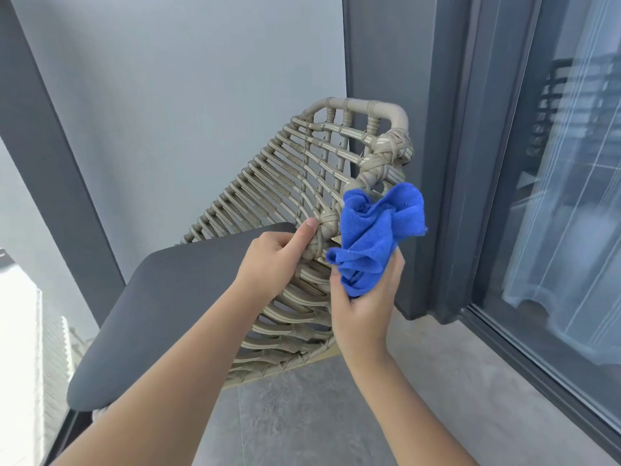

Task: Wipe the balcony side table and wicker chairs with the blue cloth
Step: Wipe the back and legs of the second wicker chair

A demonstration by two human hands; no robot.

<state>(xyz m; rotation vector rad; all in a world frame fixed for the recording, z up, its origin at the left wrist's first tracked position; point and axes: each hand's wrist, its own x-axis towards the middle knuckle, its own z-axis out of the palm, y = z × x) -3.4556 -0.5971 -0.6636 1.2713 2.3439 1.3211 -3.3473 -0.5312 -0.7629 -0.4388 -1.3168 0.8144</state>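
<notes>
Against the near edge of the wicker chair (302,183), the left hand (272,260) grips a wrapped joint of the frame, thumb laid flat along the binding, forearm reaching in from below. Just right of that joint, the right hand (364,307) holds the blue cloth (376,237) bunched in curled fingers, its soft folds flaring upward and touching the chair's frame. The chair is beige woven cane, ribbed slats on a rounded tube frame; the dark, smooth, round-cornered side table (161,314) sits left of it.
</notes>
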